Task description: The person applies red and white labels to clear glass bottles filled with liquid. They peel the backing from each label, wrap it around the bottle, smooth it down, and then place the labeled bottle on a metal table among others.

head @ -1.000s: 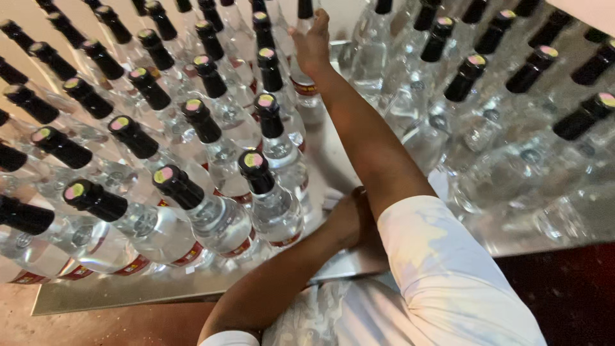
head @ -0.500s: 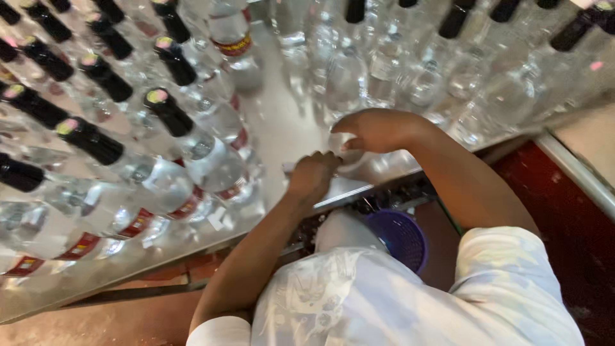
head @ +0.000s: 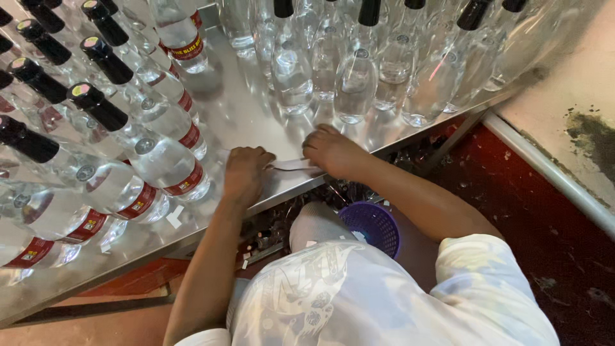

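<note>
My left hand (head: 246, 173) and my right hand (head: 333, 152) rest close together on the front edge of a shiny metal table (head: 256, 122). A thin white strip (head: 291, 165) lies between them, and the curled fingers of both hands pinch its ends. Left of my left hand stand clear glass bottles with black caps and red labels (head: 163, 160). Beyond my right hand stand clear bottles without labels (head: 355, 83).
Below the table edge, near my knees, sits a purple plastic basket (head: 373, 225) among dark debris. A dark red floor (head: 512, 211) lies to the right, bordered by a pale raised kerb (head: 551, 170). A small white scrap (head: 173, 216) lies on the table by the labelled bottles.
My right arm has pulled back from deep among the bottles to the table's front edge. It now meets my left hand on the white strip. The view has tilted down.
</note>
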